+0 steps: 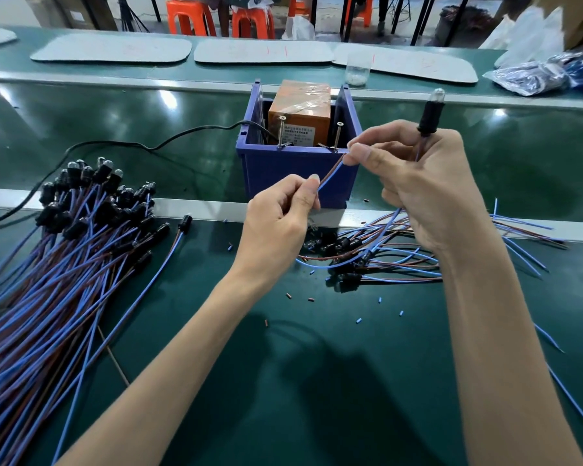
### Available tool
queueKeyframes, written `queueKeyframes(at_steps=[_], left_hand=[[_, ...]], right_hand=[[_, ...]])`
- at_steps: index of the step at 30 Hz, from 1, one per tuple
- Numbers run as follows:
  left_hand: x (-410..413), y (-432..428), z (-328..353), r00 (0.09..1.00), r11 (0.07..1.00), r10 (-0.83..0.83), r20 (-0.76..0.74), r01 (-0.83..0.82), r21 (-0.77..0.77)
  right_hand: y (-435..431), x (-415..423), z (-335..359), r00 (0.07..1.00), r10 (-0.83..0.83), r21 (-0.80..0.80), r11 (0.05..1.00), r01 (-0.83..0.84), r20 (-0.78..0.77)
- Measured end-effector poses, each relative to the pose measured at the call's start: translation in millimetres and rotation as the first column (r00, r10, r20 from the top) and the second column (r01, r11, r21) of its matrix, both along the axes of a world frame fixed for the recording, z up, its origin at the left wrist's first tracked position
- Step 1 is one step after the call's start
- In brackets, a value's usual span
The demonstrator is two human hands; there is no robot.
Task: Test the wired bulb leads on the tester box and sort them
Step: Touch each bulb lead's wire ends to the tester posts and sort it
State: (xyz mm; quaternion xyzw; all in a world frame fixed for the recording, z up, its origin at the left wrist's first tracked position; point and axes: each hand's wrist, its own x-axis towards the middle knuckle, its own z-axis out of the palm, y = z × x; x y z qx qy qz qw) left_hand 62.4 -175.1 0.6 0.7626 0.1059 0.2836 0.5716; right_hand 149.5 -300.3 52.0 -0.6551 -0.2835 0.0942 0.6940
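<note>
- The left hand (283, 213) pinches the loose brown and blue wire ends of one bulb lead (428, 117) between thumb and forefinger, with the other fingers curled in.
- The right hand (428, 183) pinches the same two wires further along with thumb and forefinger. The lead's black socket and clear bulb stick up above its knuckles.
- The short run of wire between the two hands slants in front of the tester box (297, 169), close to the box's front right corner.
- The tester box is a blue bin with an orange unit (300, 105) inside. It stands mid-surface on a pale strip that crosses the surface (317, 381) from left to right.
- A left screw (281, 131) and a right screw (338, 134) rise from the box's front rim; the held wires touch neither.
- A large pile of leads (64, 247) fans toward the left edge, with its bulbs pointing to the far side.
- A smaller heap of leads (367, 253) lies under and beside the right hand.
- A black power cable (132, 142) runs from the box toward the left edge.
- Insulation scraps (359, 320) are scattered near the heap.
</note>
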Motion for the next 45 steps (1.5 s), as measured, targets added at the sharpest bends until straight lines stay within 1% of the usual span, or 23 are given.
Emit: queueKeyframes(at_steps=[2, 6, 10, 15, 24, 29, 31, 33, 35, 38, 41, 45], left_hand=[[-0.1, 2.3, 0.8, 1.0, 1.0, -0.003, -0.004, 0.003, -0.017], [-1.1, 4.0, 3.8, 0.999, 0.997, -0.041, 0.013, 0.042, -0.068], [-1.9, 3.3, 5.6, 0.999, 0.999, -0.042, 0.033, 0.043, -0.014], [-2.3, 5.6, 6.1, 0.999, 0.999, -0.029, 0.015, 0.028, 0.018], [-3.0, 7.8, 5.0, 0.999, 0.999, -0.026, -0.018, 0.027, 0.046], [-1.7, 8.0, 4.6, 0.999, 0.997, -0.027, -0.032, 0.029, 0.07], [-1.0, 7.2, 4.4, 0.999, 0.997, -0.024, -0.039, 0.027, 0.079], [-0.8, 8.0, 3.9, 0.999, 0.995, 0.0, -0.05, 0.005, 0.103], [-1.0, 10.7, 4.0, 0.998, 0.994, 0.036, -0.058, -0.03, 0.1], [-1.1, 16.8, 5.2, 0.998, 0.999, 0.048, -0.043, -0.048, 0.01], [-0.7, 18.8, 5.6, 0.999, 0.999, 0.021, -0.037, -0.022, -0.028], [-0.6, 17.6, 4.9, 0.996, 0.999, -0.027, -0.09, 0.024, -0.03]], right_hand=[[-0.1, 1.7, -1.2, 1.0, 0.001, -0.031, 1.0, -0.001, 0.014], [2.6, 5.0, -5.6, 0.998, 0.001, -0.154, 0.988, 0.008, 0.056], [6.4, 3.3, -6.9, 0.994, 0.049, -0.197, 0.98, -0.03, 0.096], [4.3, 4.1, -6.1, 0.99, 0.057, -0.214, 0.976, -0.028, 0.127], [6.4, 2.4, -6.6, 0.973, 0.009, -0.308, 0.949, 0.064, 0.23], [9.3, 2.4, -8.1, 0.948, -0.034, -0.413, 0.895, 0.17, 0.316], [13.5, 1.3, -9.3, 0.945, -0.059, -0.428, 0.881, 0.2, 0.321], [15.4, 2.8, -9.5, 0.933, -0.124, -0.426, 0.864, 0.269, 0.338], [11.9, 7.8, -8.9, 0.922, -0.203, -0.392, 0.859, 0.33, 0.33], [3.3, 14.2, -7.6, 0.925, -0.271, -0.314, 0.883, 0.349, 0.266], [3.5, 13.0, -7.5, 0.955, -0.236, -0.277, 0.92, 0.279, 0.178], [9.6, 8.0, -7.9, 0.985, -0.138, -0.274, 0.948, 0.16, 0.1]])
